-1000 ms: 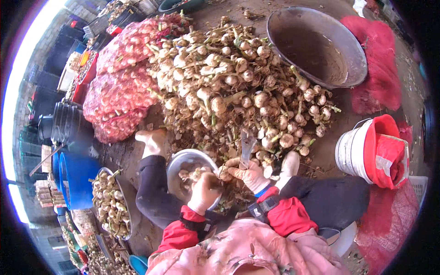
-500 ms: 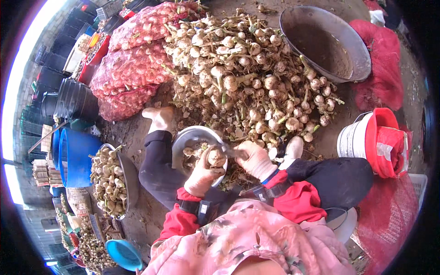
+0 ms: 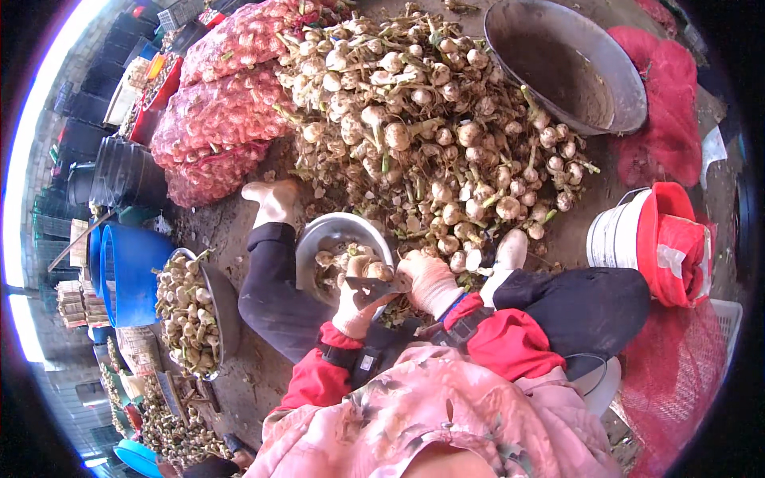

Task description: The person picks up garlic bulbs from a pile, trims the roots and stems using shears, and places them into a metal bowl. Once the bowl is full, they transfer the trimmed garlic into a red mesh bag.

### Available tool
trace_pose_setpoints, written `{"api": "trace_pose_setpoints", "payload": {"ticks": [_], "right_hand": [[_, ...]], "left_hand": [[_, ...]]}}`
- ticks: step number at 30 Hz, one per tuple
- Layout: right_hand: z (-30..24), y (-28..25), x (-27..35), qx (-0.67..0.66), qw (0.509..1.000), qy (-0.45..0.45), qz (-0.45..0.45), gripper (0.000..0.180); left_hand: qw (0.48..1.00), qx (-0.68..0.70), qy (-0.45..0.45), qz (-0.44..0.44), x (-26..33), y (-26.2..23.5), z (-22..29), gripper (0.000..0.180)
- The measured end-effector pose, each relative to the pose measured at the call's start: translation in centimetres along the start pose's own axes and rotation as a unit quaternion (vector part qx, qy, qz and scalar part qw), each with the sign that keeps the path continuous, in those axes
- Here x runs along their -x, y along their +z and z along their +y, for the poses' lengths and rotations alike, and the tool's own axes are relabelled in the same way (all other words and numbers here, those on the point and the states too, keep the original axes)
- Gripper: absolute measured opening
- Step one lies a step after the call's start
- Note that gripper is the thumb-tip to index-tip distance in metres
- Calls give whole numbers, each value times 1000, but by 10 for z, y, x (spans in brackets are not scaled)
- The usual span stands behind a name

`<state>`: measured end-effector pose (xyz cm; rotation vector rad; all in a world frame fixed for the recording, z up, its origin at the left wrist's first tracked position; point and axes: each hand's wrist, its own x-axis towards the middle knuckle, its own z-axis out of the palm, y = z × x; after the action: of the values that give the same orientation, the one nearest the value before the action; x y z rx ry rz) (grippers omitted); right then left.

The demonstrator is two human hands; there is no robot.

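Left hand (image 3: 356, 307), gloved in a pale work glove, fingers curled tight around a single whitish garlic bulb (image 3: 379, 272), holding it just over the near rim of a small round silver metal bowl (image 3: 315, 243) that sits between the person's knees. Right hand (image 3: 430, 280), same kind of glove, closed on the handle of a dark flat-bladed knife (image 3: 368, 288); blade points left and lies against the bulb, right under the left-hand fingers. Bowl has a few trimmed bulbs in it. Directly ahead, touching the bowl's far side, a big loose heap of untrimmed garlic with stems and roots (image 3: 422, 119) on the dirt ground. Far right of the heap: a wide grey metal basin (image 3: 613, 76), tilted. Far left of the heap: pink-red mesh sacks stuffed with garlic (image 3: 219, 119). Right of the right knee, a white plastic bucket with red mesh draped over it (image 3: 617, 235). Left of the left leg, a dark shallow pan full of garlic bulbs (image 3: 191, 311), just beside a blue plastic tub (image 3: 131, 267).
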<state>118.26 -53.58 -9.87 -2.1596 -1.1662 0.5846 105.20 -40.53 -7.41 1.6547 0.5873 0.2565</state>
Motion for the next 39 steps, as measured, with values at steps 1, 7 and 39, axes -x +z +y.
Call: {"api": "trace_pose_setpoints", "payload": {"ticks": [1,7,39], "right_hand": [[0,0,-1,-19,1000,3,9,21],[113,34,-4,-132,910,336,204,23],[137,6,7,37,884,450,119,62]], "left_hand": [[1000,-2,-2,2,3,-2,-3,67],[957,252,-75,122,10,14,64,67],[960,197,-166,110,2,-28,-14,62]]}}
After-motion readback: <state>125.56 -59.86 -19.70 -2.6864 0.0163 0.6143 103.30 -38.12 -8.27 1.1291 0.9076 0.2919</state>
